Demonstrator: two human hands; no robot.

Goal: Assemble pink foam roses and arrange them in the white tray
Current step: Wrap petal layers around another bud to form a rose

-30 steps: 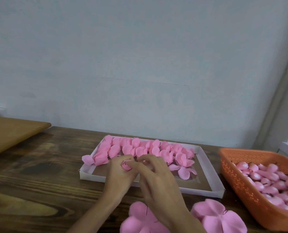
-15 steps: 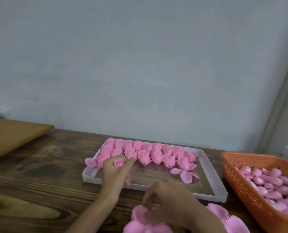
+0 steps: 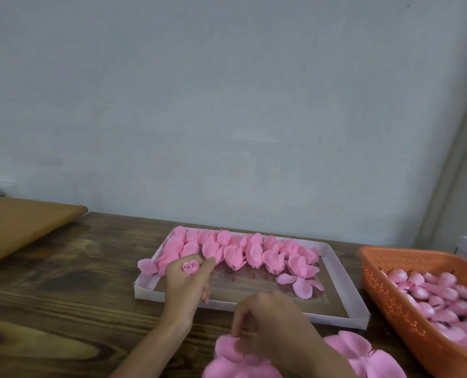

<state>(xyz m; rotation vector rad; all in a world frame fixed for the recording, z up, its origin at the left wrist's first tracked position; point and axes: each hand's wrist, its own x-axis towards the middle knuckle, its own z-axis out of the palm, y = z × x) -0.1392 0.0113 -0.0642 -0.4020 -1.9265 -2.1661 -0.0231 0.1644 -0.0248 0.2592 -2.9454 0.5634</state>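
Observation:
My left hand (image 3: 186, 285) holds a small pink foam rose bud (image 3: 191, 267) upright between thumb and fingers, above the near left corner of the white tray (image 3: 333, 317). Rows of pink foam roses (image 3: 254, 252) fill the tray's far half, and a loose petal piece (image 3: 299, 285) lies at its right. My right hand (image 3: 267, 326) is lower, near the table's front, its fingertips pinching the edge of a flat pink petal layer (image 3: 232, 358). A second petal layer (image 3: 363, 353) lies to the right of it.
An orange perforated basket (image 3: 390, 296) full of pink buds stands at the right. A light wooden board (image 3: 22, 222) sits at the far left on the dark wooden table (image 3: 63, 296). A grey wall rises behind.
My right hand left the bud and dropped to the petal layer at the front. My left hand keeps the bud, lifted slightly over the tray corner.

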